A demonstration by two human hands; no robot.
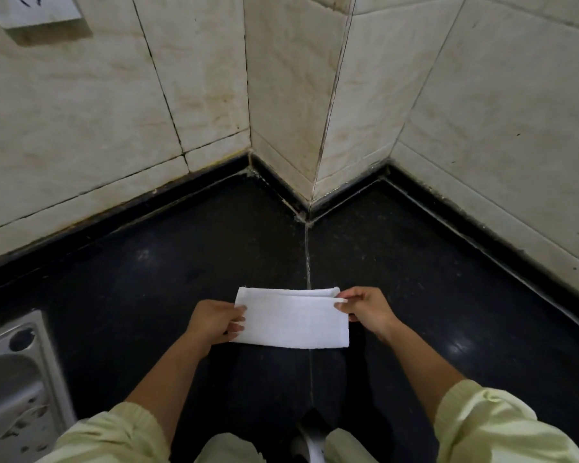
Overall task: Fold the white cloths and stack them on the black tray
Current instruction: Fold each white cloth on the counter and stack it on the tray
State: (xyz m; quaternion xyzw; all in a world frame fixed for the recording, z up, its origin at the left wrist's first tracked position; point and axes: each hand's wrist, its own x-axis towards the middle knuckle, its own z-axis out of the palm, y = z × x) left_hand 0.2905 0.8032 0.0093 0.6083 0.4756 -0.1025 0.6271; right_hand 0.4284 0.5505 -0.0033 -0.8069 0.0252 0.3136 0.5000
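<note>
White cloth (291,320) folded into a long flat rectangle, with a narrower folded layer along the far edge. Low over the black table (147,279), straight ahead of the body and across the table's pale middle seam; cannot tell whether resting on the surface or lifted just off it. Left grip (214,320) closed on the cloth's left short edge, thumb on top near the far corner, fingers curled at the edge below. Right grip (365,309) pinching the right short edge near the far corner, thumb and forefinger tips on the upper layer, other fingers curled behind. Both forearms bare, pale yellow-green sleeves (482,426) pushed up toward the elbows. Behind the table, cream tiled walls (81,111) meeting in a jutting corner, with a black strip along the base. At the lower left, set into the table, part of a steel sink (14,379), well apart from the cloth. High on the left wall, a white socket plate (34,8).
</note>
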